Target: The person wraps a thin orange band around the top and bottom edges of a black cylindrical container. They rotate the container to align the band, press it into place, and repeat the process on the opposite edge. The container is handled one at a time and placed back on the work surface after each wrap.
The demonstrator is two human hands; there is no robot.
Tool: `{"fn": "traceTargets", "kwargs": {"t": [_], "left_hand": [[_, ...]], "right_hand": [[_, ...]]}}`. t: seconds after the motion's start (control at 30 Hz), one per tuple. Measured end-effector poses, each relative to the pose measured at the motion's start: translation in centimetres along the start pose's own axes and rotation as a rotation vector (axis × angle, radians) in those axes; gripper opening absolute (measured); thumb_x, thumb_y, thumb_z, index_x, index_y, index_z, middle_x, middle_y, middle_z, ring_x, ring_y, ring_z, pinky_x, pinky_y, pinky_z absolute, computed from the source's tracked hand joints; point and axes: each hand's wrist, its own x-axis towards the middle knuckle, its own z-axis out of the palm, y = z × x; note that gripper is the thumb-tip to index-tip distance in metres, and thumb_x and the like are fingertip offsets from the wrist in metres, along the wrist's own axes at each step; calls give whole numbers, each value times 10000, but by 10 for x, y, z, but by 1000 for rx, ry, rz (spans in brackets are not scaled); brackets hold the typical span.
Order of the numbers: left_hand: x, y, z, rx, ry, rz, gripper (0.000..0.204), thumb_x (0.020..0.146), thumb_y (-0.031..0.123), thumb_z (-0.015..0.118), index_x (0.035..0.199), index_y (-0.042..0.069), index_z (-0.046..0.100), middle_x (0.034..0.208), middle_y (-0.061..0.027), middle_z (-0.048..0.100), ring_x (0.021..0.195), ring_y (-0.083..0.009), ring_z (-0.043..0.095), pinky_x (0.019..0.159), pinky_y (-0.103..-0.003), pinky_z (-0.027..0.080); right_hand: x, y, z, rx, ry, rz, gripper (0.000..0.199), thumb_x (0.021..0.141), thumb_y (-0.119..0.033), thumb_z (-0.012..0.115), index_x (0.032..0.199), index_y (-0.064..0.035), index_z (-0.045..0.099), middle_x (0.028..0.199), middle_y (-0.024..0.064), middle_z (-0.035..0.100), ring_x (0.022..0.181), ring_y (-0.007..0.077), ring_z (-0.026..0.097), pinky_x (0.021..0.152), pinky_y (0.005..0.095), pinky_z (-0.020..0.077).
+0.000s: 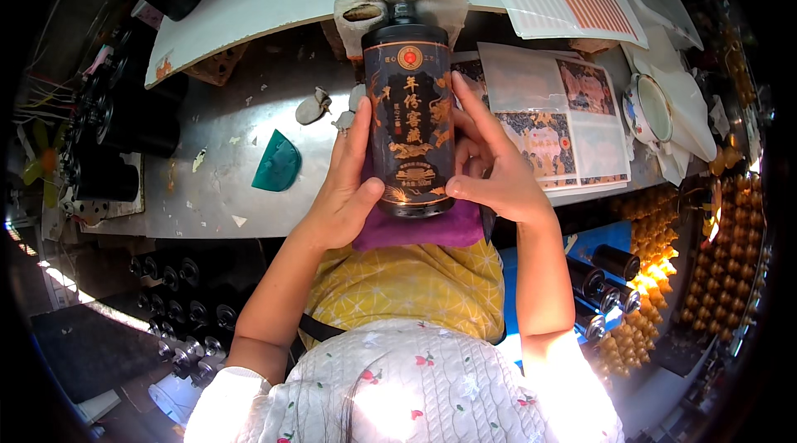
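Note:
A black bottle [410,115] with gold and orange decoration lies between my hands, its front facing up and its neck pointing away from me. My left hand [349,186] presses along its left side, fingers stretched toward the shoulder and thumb near the base. On the opposite side my right hand [498,165] grips it, with the index finger extended and the other fingers curled. The bottle's neck meets a pale, stained cloth [448,9] on the raised board's edge. Beneath the base, a purple cloth [419,230] covers part of my yellow apron [407,281].
A green scraper [277,162] and a small grey wad [313,106] lie on the metal table [224,202]. Printed decal sheets [594,140] and an enamel bowl [649,108] sit at right. Black bottles [614,260] stand in the blue crate, others at left [137,123].

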Motion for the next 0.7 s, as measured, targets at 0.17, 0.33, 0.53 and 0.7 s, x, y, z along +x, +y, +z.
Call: {"fn": "traceTargets", "kwargs": {"t": [0.17,0.33,0.53,0.7], "left_hand": [[1,0,-2,46,-1,1,923,1004,624,429,1636,73,43,1601,-219,258,1467,-363,280,1206,-459,179],[0,-6,-5,25,1,-13,947,994,653,425,1635,68,44,1600,-219,259,1470,-370,276,1206,-457,177],[23,13,-10,121,30,65,938,985,617,464,1635,66,73,1516,-240,331,1293,-357,405,1143,-439,273],[26,15,-9,149,0,61,903,983,529,505,1630,48,98,1509,-248,332,1226,-369,409,1127,-449,282]], "right_hand": [[0,2,-3,42,-6,10,1102,745,-39,810,1637,-225,191,1508,124,485,745,15,530,571,153,358],[4,7,-4,54,18,-89,991,816,-98,763,1633,-207,212,1549,88,438,759,27,524,585,160,386],[12,-8,1,-262,53,-174,890,826,-129,741,1606,-162,312,1587,94,365,871,106,525,727,231,467],[16,-14,1,-267,58,-160,892,823,-147,745,1605,-151,316,1553,109,391,921,156,505,833,278,477]]}}
